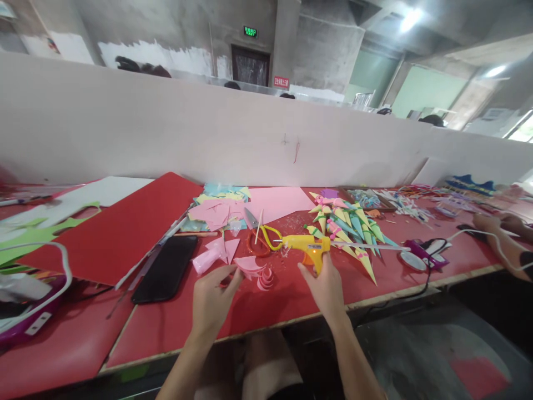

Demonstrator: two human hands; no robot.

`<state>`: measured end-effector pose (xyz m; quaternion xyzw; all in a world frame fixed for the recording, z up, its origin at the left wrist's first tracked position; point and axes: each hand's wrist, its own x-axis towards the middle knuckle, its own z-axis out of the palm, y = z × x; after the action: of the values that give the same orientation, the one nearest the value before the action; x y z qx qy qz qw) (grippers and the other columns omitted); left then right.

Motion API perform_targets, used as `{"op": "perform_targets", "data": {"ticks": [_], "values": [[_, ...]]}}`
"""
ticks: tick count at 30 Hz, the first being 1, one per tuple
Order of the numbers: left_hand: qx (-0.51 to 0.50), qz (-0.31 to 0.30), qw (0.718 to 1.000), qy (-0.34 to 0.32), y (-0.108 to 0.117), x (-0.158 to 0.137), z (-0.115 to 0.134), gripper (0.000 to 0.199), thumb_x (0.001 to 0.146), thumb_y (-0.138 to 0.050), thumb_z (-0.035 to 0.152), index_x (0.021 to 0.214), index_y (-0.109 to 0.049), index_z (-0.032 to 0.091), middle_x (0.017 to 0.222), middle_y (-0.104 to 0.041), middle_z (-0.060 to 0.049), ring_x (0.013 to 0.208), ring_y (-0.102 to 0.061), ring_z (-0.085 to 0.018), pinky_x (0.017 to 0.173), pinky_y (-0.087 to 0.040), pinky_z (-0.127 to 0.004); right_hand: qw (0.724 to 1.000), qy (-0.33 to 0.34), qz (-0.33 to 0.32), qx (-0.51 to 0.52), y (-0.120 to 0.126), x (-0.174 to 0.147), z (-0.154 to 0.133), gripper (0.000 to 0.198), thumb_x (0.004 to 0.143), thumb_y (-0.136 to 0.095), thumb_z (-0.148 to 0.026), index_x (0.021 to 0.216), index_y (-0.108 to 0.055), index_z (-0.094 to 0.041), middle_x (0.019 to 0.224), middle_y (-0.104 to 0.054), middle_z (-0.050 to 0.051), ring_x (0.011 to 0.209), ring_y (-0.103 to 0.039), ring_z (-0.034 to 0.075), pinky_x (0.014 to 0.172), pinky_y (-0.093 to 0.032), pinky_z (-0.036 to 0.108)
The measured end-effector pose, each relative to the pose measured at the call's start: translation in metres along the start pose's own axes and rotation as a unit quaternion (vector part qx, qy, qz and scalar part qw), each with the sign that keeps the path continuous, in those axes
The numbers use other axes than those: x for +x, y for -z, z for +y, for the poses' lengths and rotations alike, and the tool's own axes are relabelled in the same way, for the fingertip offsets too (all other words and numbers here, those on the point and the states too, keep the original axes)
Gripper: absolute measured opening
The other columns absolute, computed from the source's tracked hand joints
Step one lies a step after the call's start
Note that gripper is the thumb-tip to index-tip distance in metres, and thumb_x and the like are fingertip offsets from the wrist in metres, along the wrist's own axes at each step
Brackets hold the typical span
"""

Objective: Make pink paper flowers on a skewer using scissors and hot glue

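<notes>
A yellow hot glue gun with a clear glue stick in its back is gripped by my right hand, its nozzle pointing left. My left hand pinches the edge of a curved pink piece of paper just above the red tabletop. Beside that piece lies a pink paper spiral. Scissors with yellow and red handles rest behind, partly under the nozzle. Pink paper scraps and a pink roll sit left of them.
Several pastel paper cones are heaped behind the glue gun. A black phone and red sheet lie left. Purple devices with white cables stand right; another person's arm reaches in there. A white partition borders the table.
</notes>
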<state>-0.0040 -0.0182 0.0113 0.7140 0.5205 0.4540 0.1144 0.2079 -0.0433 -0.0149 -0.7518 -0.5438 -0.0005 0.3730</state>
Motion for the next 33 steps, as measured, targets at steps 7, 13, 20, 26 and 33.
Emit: {"op": "perform_targets", "data": {"ticks": [7, 13, 20, 26, 33], "values": [[-0.015, -0.006, 1.0, 0.019, 0.002, -0.001, -0.003, 0.03, 0.074, -0.046, 0.033, 0.06, -0.064, 0.014, 0.049, -0.062, 0.0, 0.042, -0.052, -0.01, 0.041, -0.039, -0.016, 1.0, 0.011, 0.003, -0.023, -0.021, 0.013, 0.031, 0.037, 0.085, -0.03, -0.028, 0.113, -0.043, -0.007, 0.102, -0.06, 0.019, 0.091, -0.059, 0.026, 0.07, -0.046, 0.033], [0.04, -0.019, 0.999, -0.001, 0.003, -0.002, -0.015, 0.031, 0.075, -0.043, 0.035, 0.063, -0.064, 0.015, 0.055, -0.065, -0.002, 0.043, -0.054, -0.011, 0.044, -0.041, -0.018, 0.998, 0.019, -0.014, -0.052, -0.038, 0.023, 0.041, 0.032, 0.084, -0.029, -0.021, 0.105, -0.048, -0.006, 0.093, -0.06, 0.018, 0.087, -0.058, 0.027, 0.071, -0.046, 0.035], [0.211, -0.146, 0.966, -0.014, 0.014, 0.001, -0.033, 0.029, 0.078, -0.039, 0.031, 0.079, -0.066, 0.02, 0.079, -0.071, -0.004, 0.066, -0.064, -0.016, 0.054, -0.041, -0.02, 0.996, 0.035, -0.009, -0.078, -0.036, 0.023, 0.045, 0.038, 0.08, -0.041, -0.027, 0.111, -0.046, -0.005, 0.098, -0.056, 0.019, 0.096, -0.05, 0.03, 0.079, -0.041, 0.04], [0.283, -0.202, 0.938, 0.012, 0.016, 0.004, -0.041, 0.03, 0.081, -0.036, 0.029, 0.09, -0.063, 0.022, 0.091, -0.07, -0.004, 0.077, -0.065, -0.019, 0.058, -0.042, -0.022, 0.993, 0.058, 0.088, -0.061, -0.031, 0.011, 0.041, 0.033, 0.079, -0.044, -0.03, 0.104, -0.048, -0.009, 0.095, -0.052, 0.016, 0.093, -0.045, 0.029, 0.081, -0.038, 0.045], [0.279, -0.235, 0.931, 0.022, 0.009, 0.006, -0.047, 0.03, 0.081, -0.036, 0.026, 0.097, -0.061, 0.022, 0.099, -0.068, -0.005, 0.084, -0.064, -0.02, 0.064, -0.043, -0.024, 0.982, 0.094, 0.002, 0.164, -0.036, -0.029, 0.012, 0.008, 0.082, -0.042, -0.02, 0.08, -0.049, -0.018, 0.077, -0.049, 0.005, 0.073, -0.05, 0.018, 0.067, -0.043, 0.03]]}}
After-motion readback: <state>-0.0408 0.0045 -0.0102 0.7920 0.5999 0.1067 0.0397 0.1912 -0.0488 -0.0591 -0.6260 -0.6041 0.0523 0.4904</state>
